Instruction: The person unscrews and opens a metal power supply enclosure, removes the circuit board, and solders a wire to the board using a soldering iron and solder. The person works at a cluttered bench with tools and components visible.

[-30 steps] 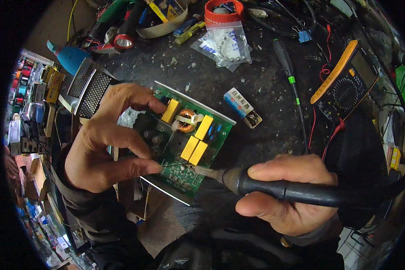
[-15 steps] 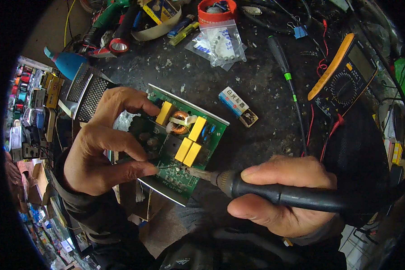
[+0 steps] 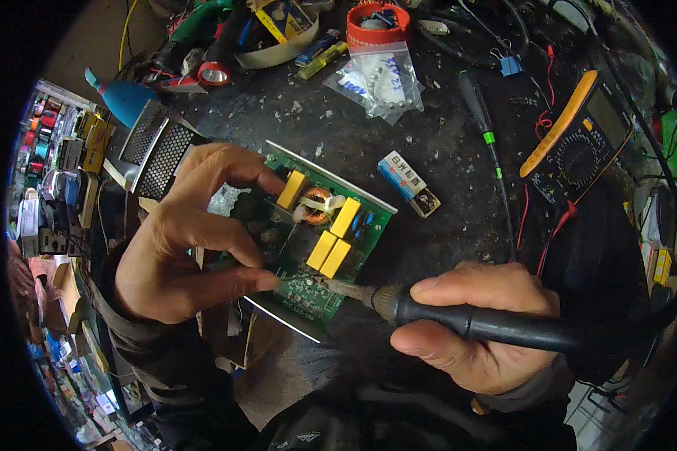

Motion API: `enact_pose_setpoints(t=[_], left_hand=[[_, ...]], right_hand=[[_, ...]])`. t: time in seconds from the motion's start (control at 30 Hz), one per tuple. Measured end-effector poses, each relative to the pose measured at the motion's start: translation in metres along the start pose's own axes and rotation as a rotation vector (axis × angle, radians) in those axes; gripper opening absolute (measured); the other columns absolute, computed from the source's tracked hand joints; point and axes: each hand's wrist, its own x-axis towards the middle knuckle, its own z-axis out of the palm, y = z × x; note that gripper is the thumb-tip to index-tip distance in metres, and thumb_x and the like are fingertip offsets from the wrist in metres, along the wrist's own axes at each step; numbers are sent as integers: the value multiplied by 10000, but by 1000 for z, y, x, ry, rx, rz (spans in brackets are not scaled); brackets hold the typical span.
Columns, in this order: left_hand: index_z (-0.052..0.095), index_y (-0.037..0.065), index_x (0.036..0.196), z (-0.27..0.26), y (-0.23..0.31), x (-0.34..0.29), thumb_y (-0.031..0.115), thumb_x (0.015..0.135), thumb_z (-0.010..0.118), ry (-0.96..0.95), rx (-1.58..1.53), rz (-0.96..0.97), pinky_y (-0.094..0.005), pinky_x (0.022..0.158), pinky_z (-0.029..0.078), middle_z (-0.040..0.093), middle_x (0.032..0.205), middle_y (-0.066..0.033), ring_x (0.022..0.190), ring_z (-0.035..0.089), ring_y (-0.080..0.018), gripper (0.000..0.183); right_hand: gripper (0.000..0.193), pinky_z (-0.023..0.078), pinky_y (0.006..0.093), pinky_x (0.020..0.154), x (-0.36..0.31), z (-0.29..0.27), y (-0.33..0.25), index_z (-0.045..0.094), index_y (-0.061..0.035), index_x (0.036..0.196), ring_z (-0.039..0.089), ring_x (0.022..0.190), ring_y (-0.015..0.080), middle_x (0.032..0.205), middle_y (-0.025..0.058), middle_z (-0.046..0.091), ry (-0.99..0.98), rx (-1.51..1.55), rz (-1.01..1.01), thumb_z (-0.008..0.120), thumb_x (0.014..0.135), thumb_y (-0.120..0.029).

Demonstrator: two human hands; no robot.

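Observation:
My left hand [image 3: 195, 233] grips a green circuit board [image 3: 308, 297] by its left side, the upper fingers at the board's edge. Its thumb and forefinger are pinched together low on the board, and a thin strand appears to run from them toward the iron's tip. On the board are several yellow block capacitors [image 3: 342, 258] and a copper-wound toroid coil [image 3: 318, 207]. Wrapped round a black-handled soldering iron [image 3: 459, 319], my right hand [image 3: 496, 323] brings its tip to the board just below the yellow capacitors. The tip's exact contact is too small to make out.
Right of the board lies a small open box [image 3: 409, 184]. Beyond are a black pen-shaped tool [image 3: 478, 105], an orange-edged multimeter [image 3: 575, 139] with red leads, a plastic bag [image 3: 387, 79] and a red tub [image 3: 377, 30]. A perforated metal cover [image 3: 162, 154] sits behind my left hand.
The whole view has shifted slightly, so everything appears a little farther right. My grip on the board and the iron looks the same, with the tip still below the yellow capacitors.

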Motion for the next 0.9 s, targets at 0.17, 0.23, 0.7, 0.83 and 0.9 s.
enact_pose_setpoints(t=[0.17,0.23,0.7,0.83,0.9], left_hand=[[751,104,704,1,-5,-4,189,605,898,27,-52,-37,-524,1078,275,592,1231,-178,1280,442,-359,197],[753,110,686,2,-9,-6,215,591,902,47,-123,-38,-549,1106,239,607,1233,-201,1311,429,-376,205],[748,78,717,4,-15,-15,103,651,875,101,-255,17,-521,1092,309,590,1324,-207,1333,451,-368,145],[747,78,715,5,-15,-17,101,646,872,107,-262,7,-520,1092,310,587,1334,-205,1332,453,-363,144],[748,80,716,5,-16,-16,104,644,872,104,-261,6,-518,1092,311,585,1339,-204,1332,454,-360,146]], right_hand=[[405,498,217,548,0,-4,-2,627,34,1001,656,616,135,797,118,683,-37,-71,14,867,792,-217],[404,491,215,547,0,-5,-1,625,33,1000,651,613,131,782,114,679,-43,-74,11,860,800,-229],[399,486,228,527,-2,-10,-3,629,30,998,625,595,129,823,102,664,-69,-110,-7,846,816,-250],[410,502,237,531,-4,-10,-5,636,28,990,623,593,137,865,97,657,-6,-125,-57,842,818,-283],[422,506,235,530,-4,-9,-4,634,29,993,620,589,136,871,98,656,-7,-132,-77,841,817,-293]])
